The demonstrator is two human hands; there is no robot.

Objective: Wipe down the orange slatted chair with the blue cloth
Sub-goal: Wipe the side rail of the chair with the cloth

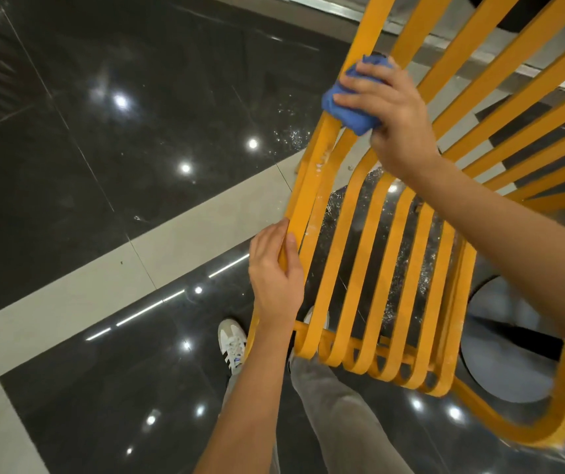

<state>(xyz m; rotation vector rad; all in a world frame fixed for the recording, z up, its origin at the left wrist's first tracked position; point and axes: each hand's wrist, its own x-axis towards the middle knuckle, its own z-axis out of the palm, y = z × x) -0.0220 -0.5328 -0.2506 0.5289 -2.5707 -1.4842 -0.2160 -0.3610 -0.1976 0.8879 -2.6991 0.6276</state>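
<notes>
Head view looks down on a polished black stone floor [109, 138] with pale grey border strips and bright ceiling-light reflections. Over it hangs the orange slatted metal chair [370, 268], tipped and seemingly lifted, its curved slats running from the back down into the seat, with white specks and smears on the outer rail. A round dark base of some other furniture sits to the right, partly hidden.

The left hand [276, 275] grasps the chair's outer side rail, fingers wrapped round it, steadying the frame. The right hand [390, 114] clenches the bunched blue cloth [346, 104] and presses it on the two outermost slats where back bends into seat.

Likely risks: the glossy floor looks slick, so a chair leg set down could skid if the left hand loosens; hard rubbing could swing the frame toward the white sneaker [233, 347] below; the wadded cloth could miss the slat edges and the gaps between them.
</notes>
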